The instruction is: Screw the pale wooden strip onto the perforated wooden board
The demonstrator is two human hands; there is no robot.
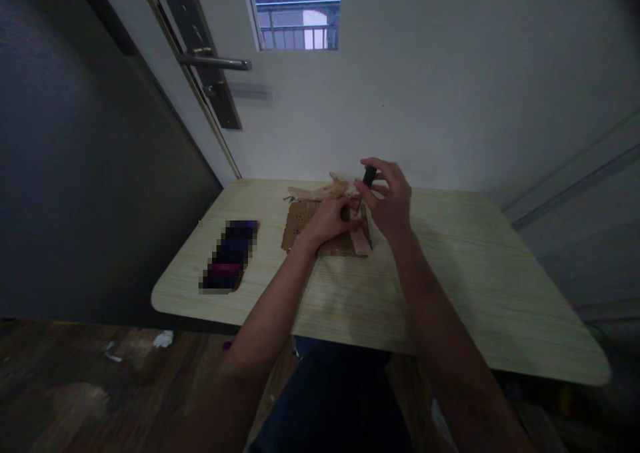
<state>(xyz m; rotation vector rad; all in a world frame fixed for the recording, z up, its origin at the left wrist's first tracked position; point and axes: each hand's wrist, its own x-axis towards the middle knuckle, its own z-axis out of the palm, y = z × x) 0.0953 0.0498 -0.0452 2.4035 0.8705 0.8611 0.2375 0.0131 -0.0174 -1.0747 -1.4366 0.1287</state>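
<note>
My right hand (393,200) grips the black handle of a screwdriver (369,175), which is tilted with its metal shaft pointing down. Below it lies a pale wooden strip (361,243) on a piece of brown cardboard (300,223). My left hand (330,221) rests over the cardboard, thumb and fingers closed around the strip close to the screwdriver's tip. What the tip touches is too small to make out. Just behind the cardboard, several pale wooden pieces (333,186) lie in a loose heap.
A phone-like flat object (230,256), blurred by pixels, lies left on the light wooden table (450,293). Against the table's back edge stands a white door (425,93) with a metal handle (215,62). White scraps (163,339) lie on the floor at the left.
</note>
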